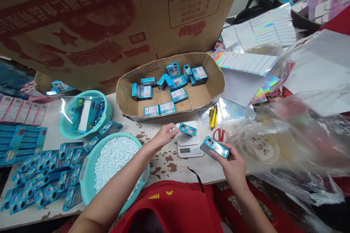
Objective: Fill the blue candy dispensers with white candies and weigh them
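Note:
My left hand (164, 135) is closed around a few small white candies (172, 129) that show at its fingertips. Just right of those fingertips, a small blue candy box (188, 130) with a round opening rests on the white digital scale (190, 150). My right hand (232, 162) grips a second item, a blue tin (214, 147) with a shiny silvery side, just right of the scale. Below my left forearm stands a turquoise basin (117, 149) full of pale blue-white candies, partly hidden by the arm.
Behind the scale, a cut-down cardboard tray (128, 107) holds several blue boxes. Many more boxes (46, 174) stand at the left, by a second turquoise basin (64, 127). Red scissors (219, 134), yellow cutters (213, 116) and crumpled clear plastic (287, 145) lie to the right.

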The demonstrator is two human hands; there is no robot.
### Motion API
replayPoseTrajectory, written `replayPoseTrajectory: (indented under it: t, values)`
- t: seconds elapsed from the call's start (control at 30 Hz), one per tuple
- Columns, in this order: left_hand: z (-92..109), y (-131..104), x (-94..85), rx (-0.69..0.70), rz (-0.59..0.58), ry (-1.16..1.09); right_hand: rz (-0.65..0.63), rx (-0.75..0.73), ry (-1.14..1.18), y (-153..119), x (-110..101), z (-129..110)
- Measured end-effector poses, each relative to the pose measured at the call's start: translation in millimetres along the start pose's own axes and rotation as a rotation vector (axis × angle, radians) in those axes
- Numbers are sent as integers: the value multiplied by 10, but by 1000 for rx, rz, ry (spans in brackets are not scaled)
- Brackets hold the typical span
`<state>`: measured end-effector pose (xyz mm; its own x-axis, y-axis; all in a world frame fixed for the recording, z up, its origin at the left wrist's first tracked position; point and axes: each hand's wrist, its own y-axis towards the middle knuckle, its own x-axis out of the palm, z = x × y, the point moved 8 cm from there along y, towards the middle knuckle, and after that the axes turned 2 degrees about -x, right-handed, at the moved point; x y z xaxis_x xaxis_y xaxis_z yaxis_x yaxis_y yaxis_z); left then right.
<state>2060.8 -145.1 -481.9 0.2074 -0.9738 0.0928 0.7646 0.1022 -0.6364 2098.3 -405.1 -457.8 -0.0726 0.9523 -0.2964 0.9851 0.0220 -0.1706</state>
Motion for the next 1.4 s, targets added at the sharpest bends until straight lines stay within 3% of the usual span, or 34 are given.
replayPoseTrajectory:
  t: [0.13,0.23,0.3,0.37,0.43,0.53,0.67,0.8,0.9,1.0,1.17,1.27,1.33,1.4]
  values:
    - [110,79,28,79,38,141,4,13,8,1,20,29]
    - [225,82,97,265,135,705,-2,32,-18,26,25,79]
    - [193,76,213,296,129,1062,10,64,-61,55,35,137]
    - [136,63,273,295,101,1233,10,77,-112,104,101,186]
    - [117,21,223,316,99,1299,-30,38,-150,168,267,195]
    - [112,-173,-191,254,210,1380,-114,-80,-164,235,614,148]
    - [153,-805,-1152,58,519,1336,-208,-129,-203,218,952,161]
    - [146,-1392,-2038,-139,802,1258,-176,-186,-175,169,900,139]
    - [54,-1422,-2475,-226,896,1217,-109,-173,-96,168,702,100]
    - [-87,-1129,-2697,-254,893,1226,-62,-165,-115,200,539,39]
    - [-355,-594,-2831,-311,742,1208,-47,-182,-148,222,459,-1]
    - [-442,-561,-2931,-318,734,1088,-71,-139,-155,183,471,66]
    - [-435,-661,-2957,-243,795,944,-96,-92,-156,153,492,132]
    - [-437,-802,-2892,-117,858,657,-137,-94,-165,136,555,168]
